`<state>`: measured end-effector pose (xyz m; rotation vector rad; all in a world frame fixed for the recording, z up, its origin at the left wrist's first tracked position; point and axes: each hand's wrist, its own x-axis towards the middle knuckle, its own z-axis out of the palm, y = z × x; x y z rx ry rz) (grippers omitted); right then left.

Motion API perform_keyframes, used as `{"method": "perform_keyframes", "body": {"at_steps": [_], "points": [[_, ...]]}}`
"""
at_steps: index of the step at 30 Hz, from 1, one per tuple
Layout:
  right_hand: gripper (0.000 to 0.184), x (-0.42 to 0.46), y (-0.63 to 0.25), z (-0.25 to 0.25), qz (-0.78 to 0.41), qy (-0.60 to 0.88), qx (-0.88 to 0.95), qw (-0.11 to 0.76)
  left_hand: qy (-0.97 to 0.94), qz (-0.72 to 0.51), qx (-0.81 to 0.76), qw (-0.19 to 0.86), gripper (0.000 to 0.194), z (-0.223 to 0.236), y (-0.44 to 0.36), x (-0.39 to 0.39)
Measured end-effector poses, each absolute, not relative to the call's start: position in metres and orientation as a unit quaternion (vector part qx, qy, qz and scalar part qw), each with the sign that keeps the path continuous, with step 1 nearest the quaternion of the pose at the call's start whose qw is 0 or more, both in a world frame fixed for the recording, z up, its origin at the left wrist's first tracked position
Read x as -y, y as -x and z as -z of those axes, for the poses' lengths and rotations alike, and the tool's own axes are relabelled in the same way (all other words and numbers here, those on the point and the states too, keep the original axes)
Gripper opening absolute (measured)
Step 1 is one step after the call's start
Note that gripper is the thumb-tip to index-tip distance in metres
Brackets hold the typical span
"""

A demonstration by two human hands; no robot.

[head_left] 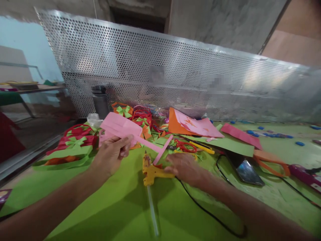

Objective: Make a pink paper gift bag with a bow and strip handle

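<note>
My left hand (112, 150) is closed, pinching a folded pink felt or paper piece (121, 125) between thumb and fingers, above the mat. From it a narrow pink strip (149, 144) runs right and meets a second pink strip (164, 149), which slants up. A yellow glue gun (149, 172) lies on the green sheet (120, 207), nozzle pointing away, with a clear glue stick (152, 211) coming out of its back. My right hand (184, 167) is at the end of the gun's handle, slightly blurred, fingers apart and bent; whether they touch the handle is unclear.
Small red and green bags (75, 142) sit at left, near a dark bottle (100, 100). Scraps and red-handled scissors (185, 146) lie ahead. At right are pink sheets (198, 124), a phone (248, 172) and a black cord (213, 216). Behind stands a perforated metal panel (135, 60).
</note>
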<state>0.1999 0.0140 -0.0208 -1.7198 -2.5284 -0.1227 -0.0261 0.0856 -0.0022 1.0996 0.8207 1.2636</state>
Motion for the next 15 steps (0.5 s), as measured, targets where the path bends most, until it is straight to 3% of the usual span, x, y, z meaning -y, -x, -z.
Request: {"method": "perform_keyframes", "body": {"at_steps": [3,10,15], "points": [[0.025,-0.027,-0.232,0.019,0.076,0.617,0.782,0.041,-0.473,-0.539,-0.35,0.603,0.029,0.004,0.025,-0.085],[0.052,-0.049,-0.261,0.046,0.09,0.638,0.763,0.039,-0.461,-0.521,-0.34,0.633,0.031,0.007,0.023,-0.081],[0.049,-0.053,-0.265,0.033,0.11,0.661,0.739,0.065,-0.457,-0.506,-0.338,0.649,0.029,0.006,0.023,-0.075]]}}
